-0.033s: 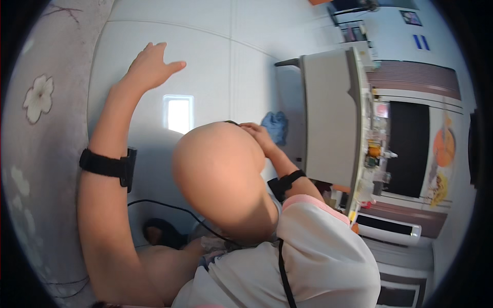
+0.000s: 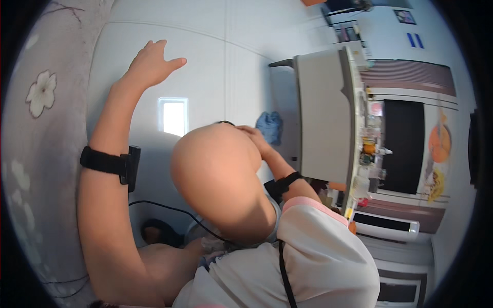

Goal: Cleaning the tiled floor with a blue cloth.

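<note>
My left hand (image 2: 154, 66) reaches out over pale floor tiles (image 2: 200, 61), fingers apart and holding nothing, beside a floral-patterned fabric edge at the left. My bent bare knee (image 2: 210, 169) fills the middle. Just beyond it, my right hand (image 2: 257, 139) has curled fingers at a dark item (image 2: 226, 122), which is mostly hidden by the knee, so what they grip is unclear. Each forearm wears a black strap. A black cable (image 2: 169, 208) runs below the knee.
The floral fabric (image 2: 41, 92) borders the left side. A crumpled blue cloth (image 2: 269, 128) lies on the floor beside a pale furniture panel (image 2: 323, 118), whose top holds assorted small items. A dark slipper or foot (image 2: 162, 231) shows low in the middle.
The room shifts slightly left in view. My right hand and knee sit a little further left; my left hand keeps much the same pose.
</note>
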